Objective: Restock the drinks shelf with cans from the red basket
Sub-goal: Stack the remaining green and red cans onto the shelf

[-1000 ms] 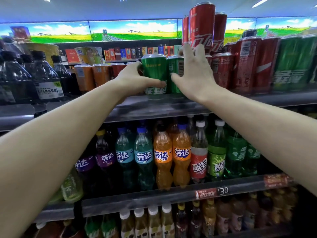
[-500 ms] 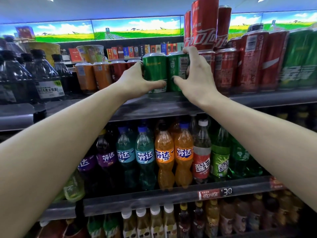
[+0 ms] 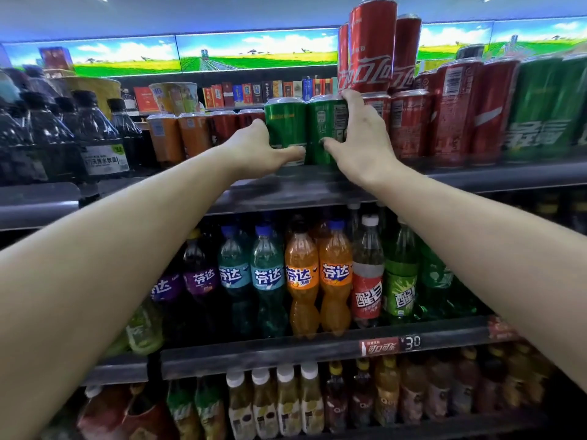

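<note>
left hand (image 3: 258, 147) — grips left green metal can (image 3: 285, 122) | right hand (image 3: 359, 144) — grips neighbouring green can (image 3: 324, 125) | both upright on grey top shelf (image 3: 476, 176)

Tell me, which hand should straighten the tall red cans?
Probably the right hand: its fingertips already reach up beside the tall red cans. The left hand grips a green can farther away.

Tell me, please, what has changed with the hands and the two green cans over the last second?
Little changed. The left hand keeps holding the left green can and the right hand the right green can; both cans stand side by side on the top shelf, seemingly eased slightly further back. Nothing was let go. The red cans beside them stayed put.
</note>
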A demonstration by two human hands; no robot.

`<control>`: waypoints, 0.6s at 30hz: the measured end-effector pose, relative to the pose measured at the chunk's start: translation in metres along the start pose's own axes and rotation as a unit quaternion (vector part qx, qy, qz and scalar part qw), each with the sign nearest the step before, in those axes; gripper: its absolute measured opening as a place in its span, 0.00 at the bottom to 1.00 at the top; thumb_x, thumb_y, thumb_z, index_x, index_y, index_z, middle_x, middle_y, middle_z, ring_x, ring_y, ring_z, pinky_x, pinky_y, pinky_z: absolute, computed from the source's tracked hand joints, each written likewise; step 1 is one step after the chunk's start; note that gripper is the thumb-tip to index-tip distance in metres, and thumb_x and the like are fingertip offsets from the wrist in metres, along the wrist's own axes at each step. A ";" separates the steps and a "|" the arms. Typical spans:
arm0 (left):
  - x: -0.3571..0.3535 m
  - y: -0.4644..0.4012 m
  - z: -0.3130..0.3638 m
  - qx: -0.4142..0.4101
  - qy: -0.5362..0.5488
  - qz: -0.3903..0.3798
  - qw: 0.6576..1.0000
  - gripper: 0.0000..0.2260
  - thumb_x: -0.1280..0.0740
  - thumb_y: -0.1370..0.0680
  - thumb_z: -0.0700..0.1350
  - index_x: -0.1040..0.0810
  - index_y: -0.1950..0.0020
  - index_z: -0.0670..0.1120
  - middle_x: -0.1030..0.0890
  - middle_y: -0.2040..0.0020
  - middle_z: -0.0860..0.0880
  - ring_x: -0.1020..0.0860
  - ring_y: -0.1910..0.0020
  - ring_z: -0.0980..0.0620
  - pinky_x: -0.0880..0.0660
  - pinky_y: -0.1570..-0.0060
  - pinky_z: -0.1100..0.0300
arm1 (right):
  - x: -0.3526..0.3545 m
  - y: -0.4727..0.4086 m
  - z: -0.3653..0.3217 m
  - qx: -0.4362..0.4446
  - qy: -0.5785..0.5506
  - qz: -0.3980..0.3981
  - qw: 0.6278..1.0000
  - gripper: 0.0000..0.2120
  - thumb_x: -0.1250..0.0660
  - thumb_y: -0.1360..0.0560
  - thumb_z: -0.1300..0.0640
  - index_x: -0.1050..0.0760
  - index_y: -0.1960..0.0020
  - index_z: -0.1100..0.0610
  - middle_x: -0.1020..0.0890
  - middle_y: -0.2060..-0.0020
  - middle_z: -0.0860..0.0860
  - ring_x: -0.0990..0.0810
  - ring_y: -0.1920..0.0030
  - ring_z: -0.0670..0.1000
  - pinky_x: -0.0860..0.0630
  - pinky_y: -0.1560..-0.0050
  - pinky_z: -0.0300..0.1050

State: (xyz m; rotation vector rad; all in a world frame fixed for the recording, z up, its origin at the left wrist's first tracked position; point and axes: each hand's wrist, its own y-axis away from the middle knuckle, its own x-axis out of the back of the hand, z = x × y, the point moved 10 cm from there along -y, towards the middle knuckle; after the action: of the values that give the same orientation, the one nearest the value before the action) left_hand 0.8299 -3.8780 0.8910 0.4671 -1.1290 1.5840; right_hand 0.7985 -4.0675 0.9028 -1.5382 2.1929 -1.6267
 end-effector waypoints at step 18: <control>0.010 0.042 0.018 0.028 -0.060 0.057 0.996 0.38 0.30 0.20 0.61 0.42 0.22 0.39 0.22 0.38 0.43 0.22 0.45 0.43 0.27 0.50 0.50 | -0.003 0.036 -0.038 0.107 0.042 -0.018 0.993 0.18 0.39 0.19 0.61 0.30 0.29 0.56 0.26 0.40 0.54 0.23 0.50 0.53 0.23 0.50 0.48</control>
State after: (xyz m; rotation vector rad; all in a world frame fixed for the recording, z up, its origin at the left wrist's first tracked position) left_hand 0.7839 -3.8866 0.8891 0.5495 -1.2230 1.7092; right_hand 0.7561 -4.0389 0.8920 -1.4828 1.9592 -1.8996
